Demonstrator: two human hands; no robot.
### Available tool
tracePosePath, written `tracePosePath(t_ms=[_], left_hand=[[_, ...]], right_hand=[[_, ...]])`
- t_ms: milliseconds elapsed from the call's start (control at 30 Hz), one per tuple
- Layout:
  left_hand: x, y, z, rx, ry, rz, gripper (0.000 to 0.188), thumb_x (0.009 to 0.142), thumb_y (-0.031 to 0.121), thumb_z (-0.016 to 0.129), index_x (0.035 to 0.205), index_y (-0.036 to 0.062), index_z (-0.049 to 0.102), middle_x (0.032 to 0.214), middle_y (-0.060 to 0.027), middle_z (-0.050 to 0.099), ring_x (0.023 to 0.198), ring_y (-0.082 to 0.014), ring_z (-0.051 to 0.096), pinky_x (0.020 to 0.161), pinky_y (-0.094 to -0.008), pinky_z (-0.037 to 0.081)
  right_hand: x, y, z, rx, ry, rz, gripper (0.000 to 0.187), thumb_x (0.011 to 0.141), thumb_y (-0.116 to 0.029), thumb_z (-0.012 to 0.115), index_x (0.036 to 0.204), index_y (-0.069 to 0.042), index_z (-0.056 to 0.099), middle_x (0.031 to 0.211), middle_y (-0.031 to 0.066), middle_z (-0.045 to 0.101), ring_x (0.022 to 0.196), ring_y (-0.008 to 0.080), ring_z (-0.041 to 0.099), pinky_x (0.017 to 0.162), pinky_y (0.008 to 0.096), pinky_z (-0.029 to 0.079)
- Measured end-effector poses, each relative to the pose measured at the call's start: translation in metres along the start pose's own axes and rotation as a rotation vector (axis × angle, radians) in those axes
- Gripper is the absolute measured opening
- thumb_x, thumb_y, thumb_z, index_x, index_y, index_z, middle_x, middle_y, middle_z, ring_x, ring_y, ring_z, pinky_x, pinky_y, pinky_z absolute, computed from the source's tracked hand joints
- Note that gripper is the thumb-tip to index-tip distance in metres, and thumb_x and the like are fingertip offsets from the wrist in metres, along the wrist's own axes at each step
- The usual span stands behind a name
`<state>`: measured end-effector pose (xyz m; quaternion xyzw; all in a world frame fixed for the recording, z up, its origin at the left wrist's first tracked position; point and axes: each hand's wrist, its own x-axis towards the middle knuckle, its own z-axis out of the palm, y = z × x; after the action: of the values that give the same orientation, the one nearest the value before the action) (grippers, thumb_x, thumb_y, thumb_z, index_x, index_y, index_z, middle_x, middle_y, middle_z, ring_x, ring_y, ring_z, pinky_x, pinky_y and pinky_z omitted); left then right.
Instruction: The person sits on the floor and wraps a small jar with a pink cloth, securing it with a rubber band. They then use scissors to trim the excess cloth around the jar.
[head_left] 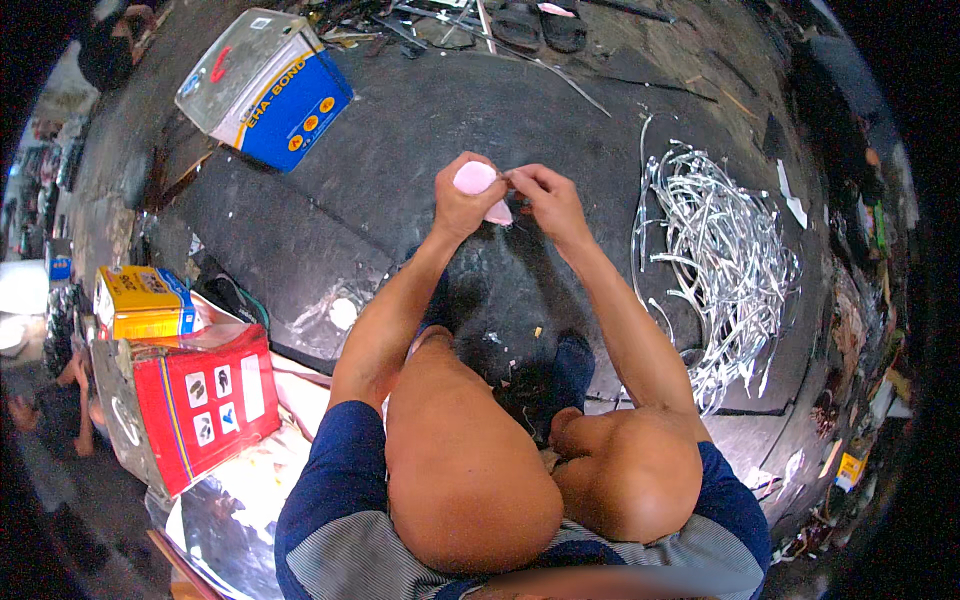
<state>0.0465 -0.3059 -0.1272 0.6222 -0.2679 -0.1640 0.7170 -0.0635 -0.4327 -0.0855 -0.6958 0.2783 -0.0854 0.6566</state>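
Note:
My left hand (463,205) is closed around a pink piece (474,178) with a rounded end, and a second pink part shows below the thumb. From the frame I cannot tell what kind of thing it is. My right hand (546,200) meets it on the right, thumb and forefinger pinched together close to the left thumb tip. Whatever sits in that pinch is too small to make out. Both hands are held out over a dark sheet (420,110) on the floor, beyond my bent knees.
A heap of shiny silver strips (725,260) lies to the right. Far left is a blue-and-grey tin (290,100); nearer on the left stand a red tin (215,400) and a small yellow box (145,300). Dark sandals (540,28) lie at the back. Another person (70,405) shows at the left edge.

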Motion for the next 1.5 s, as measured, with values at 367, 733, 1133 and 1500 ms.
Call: tracePosePath(t_ms=[367,733,1133,1500], left_hand=[[-0.012,-0.013,0.007,0.420,0.088,0.205,0.062,0.068,0.022,0.088,0.122,0.0028,0.063,0.115,-0.0153,0.066,0.105,-0.0278,0.066,0.094,-0.0391,0.052],[-0.042,-0.012,-0.028,0.323,0.146,-0.472,0.042,0.093,0.022,0.074,0.126,-0.0018,0.067,0.112,-0.0093,0.072,0.101,-0.0177,0.066,0.092,-0.0313,0.050],[-0.025,-0.011,-0.027,-0.202,0.223,-0.490,0.022,0.089,0.012,0.077,0.104,-0.0040,0.073,0.095,-0.0058,0.074,0.082,-0.0117,0.066,0.075,-0.0278,0.052],[-0.021,0.001,-0.023,-0.290,0.237,-0.563,0.025,0.093,0.014,0.073,0.110,-0.0044,0.070,0.099,-0.0094,0.074,0.085,-0.0173,0.071,0.074,-0.0313,0.058]], right_hand=[[0.022,0.035,0.013,-0.003,0.045,0.080,0.027,0.090,-0.027,0.077,0.096,-0.001,0.076,0.082,0.0022,0.071,0.070,0.0099,0.062,0.062,0.0275,0.048],[0.024,0.033,0.017,0.249,-0.038,0.161,0.020,0.092,-0.025,0.076,0.097,-0.006,0.072,0.075,-0.0026,0.065,0.059,0.0070,0.054,0.052,0.0256,0.040],[0.037,0.054,0.013,0.269,-0.083,0.135,0.023,0.098,-0.028,0.069,0.096,-0.005,0.072,0.074,-0.0025,0.064,0.056,0.0077,0.054,0.049,0.0277,0.041],[0.043,0.068,0.020,-0.021,0.026,-0.043,0.031,0.102,-0.031,0.060,0.100,-0.002,0.069,0.078,0.0055,0.066,0.063,0.0148,0.061,0.056,0.0343,0.048]])
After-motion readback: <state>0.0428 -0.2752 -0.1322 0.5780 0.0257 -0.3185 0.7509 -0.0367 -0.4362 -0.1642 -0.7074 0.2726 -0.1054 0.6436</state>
